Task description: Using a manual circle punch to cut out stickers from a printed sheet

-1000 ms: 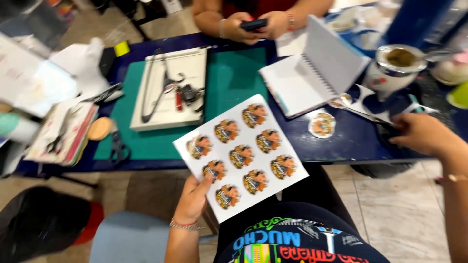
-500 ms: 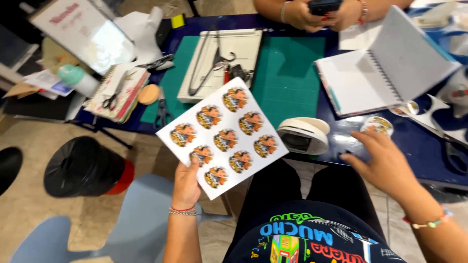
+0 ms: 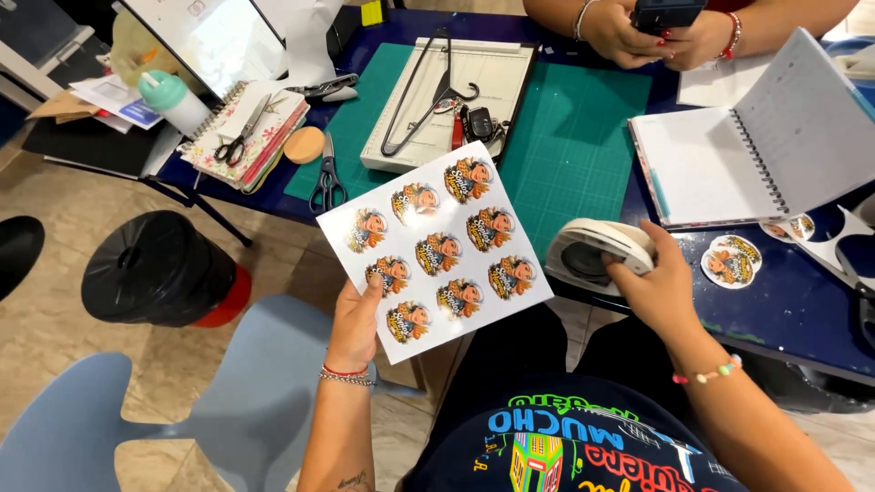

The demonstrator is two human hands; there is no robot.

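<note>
My left hand (image 3: 356, 325) grips the lower left corner of a white sheet (image 3: 435, 248) printed with several round cartoon pictures, held up over my lap. My right hand (image 3: 658, 284) holds a white round punch tool (image 3: 597, 252) at the table's near edge, just right of the sheet. Two cut-out round pictures (image 3: 732, 259) lie on the dark blue table (image 3: 784, 310) right of that hand.
A green cutting mat (image 3: 576, 137) carries a paper trimmer (image 3: 456, 100) with a wire hanger and keys. Scissors (image 3: 327, 182), an open spiral notebook (image 3: 756, 146), a black bin (image 3: 157, 268) and a blue chair (image 3: 182, 419) stand around. Another person's hands (image 3: 652, 32) hold a phone opposite.
My right hand came back from the far right of the table and picked up the white punch tool. The sheet stays in my left hand.
</note>
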